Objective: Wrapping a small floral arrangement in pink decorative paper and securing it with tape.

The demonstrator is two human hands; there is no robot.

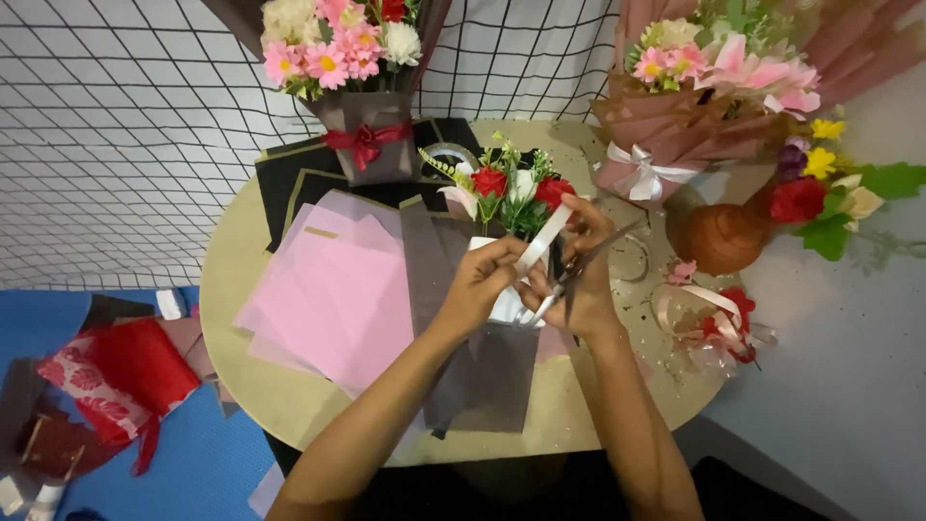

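Between the two hands, over the middle of the round table (241, 280), a white ribbon (543, 238) runs as a narrow strip, its long axis slanting from lower left to upper right, its upper end pointing toward the red flowers of a small bouquet (511, 188). Far left of the left hand, red patterned wrapping (116, 371) lies on a blue floor mat. Nearer, just left of that hand, square pink paper sheets (333, 294) overlap flat on the table, with grey sheets (482, 371) under the wrists. The left hand (482, 280) has its fingers pinched together on the lower part of the ribbon, which rises up and right from its fingertips. The right hand (584, 265) is closed around a pair of scissors (579, 265), blades slanting up to the right, while its fingertips touch the ribbon's upper end. Right of this hand stand a pink-wrapped bouquet (694, 96) tied with a white bow, a round brown vase (723, 236), and loose pink ribbon curls (714, 318).
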